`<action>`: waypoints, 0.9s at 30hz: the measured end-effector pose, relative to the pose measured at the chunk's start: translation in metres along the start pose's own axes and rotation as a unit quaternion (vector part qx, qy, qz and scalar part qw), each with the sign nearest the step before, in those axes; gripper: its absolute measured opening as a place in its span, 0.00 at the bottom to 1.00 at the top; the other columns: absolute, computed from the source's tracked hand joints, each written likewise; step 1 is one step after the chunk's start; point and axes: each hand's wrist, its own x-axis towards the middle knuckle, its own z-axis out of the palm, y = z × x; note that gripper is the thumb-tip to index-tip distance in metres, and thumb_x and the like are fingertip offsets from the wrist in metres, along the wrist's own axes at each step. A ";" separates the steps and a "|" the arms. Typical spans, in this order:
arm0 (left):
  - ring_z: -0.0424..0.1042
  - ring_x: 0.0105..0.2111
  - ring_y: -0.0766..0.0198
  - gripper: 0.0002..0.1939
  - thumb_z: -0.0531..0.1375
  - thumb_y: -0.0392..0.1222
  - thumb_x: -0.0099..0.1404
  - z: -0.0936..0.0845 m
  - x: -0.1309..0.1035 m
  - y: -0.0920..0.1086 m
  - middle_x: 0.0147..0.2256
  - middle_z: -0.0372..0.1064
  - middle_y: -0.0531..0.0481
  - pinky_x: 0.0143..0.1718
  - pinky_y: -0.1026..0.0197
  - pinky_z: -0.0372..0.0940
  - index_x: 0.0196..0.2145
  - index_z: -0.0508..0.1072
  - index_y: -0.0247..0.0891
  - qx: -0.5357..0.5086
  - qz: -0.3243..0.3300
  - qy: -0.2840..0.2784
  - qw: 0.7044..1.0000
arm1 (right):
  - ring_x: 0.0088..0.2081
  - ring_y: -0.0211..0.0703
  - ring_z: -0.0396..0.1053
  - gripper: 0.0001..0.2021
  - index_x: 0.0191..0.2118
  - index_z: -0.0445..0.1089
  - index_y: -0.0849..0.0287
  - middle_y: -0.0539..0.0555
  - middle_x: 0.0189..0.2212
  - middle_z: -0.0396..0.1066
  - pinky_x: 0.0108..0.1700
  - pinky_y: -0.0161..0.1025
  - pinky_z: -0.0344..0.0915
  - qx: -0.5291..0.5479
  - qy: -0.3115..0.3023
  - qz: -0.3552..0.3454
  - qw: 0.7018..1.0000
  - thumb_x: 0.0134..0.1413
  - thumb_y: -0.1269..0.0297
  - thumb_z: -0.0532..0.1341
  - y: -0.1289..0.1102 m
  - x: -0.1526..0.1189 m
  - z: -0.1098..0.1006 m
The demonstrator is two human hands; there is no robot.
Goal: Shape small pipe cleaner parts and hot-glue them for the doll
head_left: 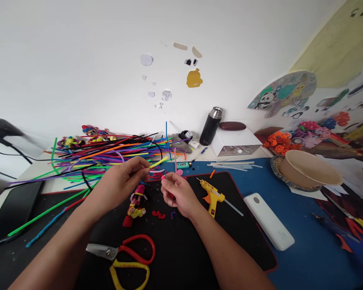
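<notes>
One yellow fuzzy stem point(159, 162) is protruding from the left hand's point(127, 174) pinched fingers; the right hand point(181, 195) is pinching a small pink-red piece point(163, 177), apparently unjoined. A multicoloured fuzzy figure point(135, 210), seemingly assembled, is lying below the left fingers.

From my end I see black thermos point(210, 129) with steel cap, just beside white box point(237, 144). Dark-red spectacle case point(232, 126) lying on box top. White power bank point(269, 221) on blue surface point(238, 191). Farther right, cream bowl point(326, 173), tilted. On wall I spot mustard sticker point(194, 79), panda sticker point(266, 99). Far left: dark flat-screened device point(12, 213), black cables point(6, 147).
</notes>
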 end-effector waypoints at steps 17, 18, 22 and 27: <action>0.79 0.31 0.55 0.18 0.53 0.57 0.74 0.006 0.002 0.001 0.35 0.82 0.49 0.34 0.59 0.67 0.44 0.75 0.44 0.024 -0.003 0.008 1.000 | 0.17 0.28 0.44 0.27 0.39 0.75 0.59 0.41 0.20 0.60 0.21 0.34 0.35 0.023 -0.003 -0.026 0.999 0.57 0.35 0.71 -0.002 -0.001 0.005; 0.78 0.30 0.56 0.18 0.52 0.57 0.74 0.005 0.001 0.002 0.34 0.82 0.50 0.33 0.60 0.67 0.42 0.74 0.44 0.030 0.000 0.006 1.000 | 0.17 0.28 0.44 0.28 0.37 0.75 0.59 0.41 0.19 0.59 0.21 0.34 0.35 0.024 -0.003 -0.026 0.999 0.56 0.34 0.71 -0.002 -0.001 0.004; 0.77 0.28 0.57 0.20 0.51 0.60 0.75 0.003 -0.001 0.008 0.29 0.79 0.52 0.32 0.60 0.67 0.43 0.73 0.43 0.034 0.006 -0.031 0.999 | 0.17 0.29 0.43 0.31 0.30 0.70 0.57 0.40 0.17 0.54 0.21 0.35 0.36 0.016 -0.003 -0.025 1.000 0.53 0.31 0.72 -0.002 -0.001 0.004; 0.75 0.25 0.57 0.23 0.50 0.62 0.75 0.003 -0.005 0.009 0.28 0.78 0.52 0.29 0.60 0.64 0.45 0.75 0.43 0.062 0.016 -0.065 0.996 | 0.17 0.29 0.42 0.32 0.26 0.65 0.55 0.39 0.16 0.51 0.21 0.35 0.37 -0.018 0.003 -0.039 0.999 0.52 0.30 0.72 -0.001 -0.001 0.007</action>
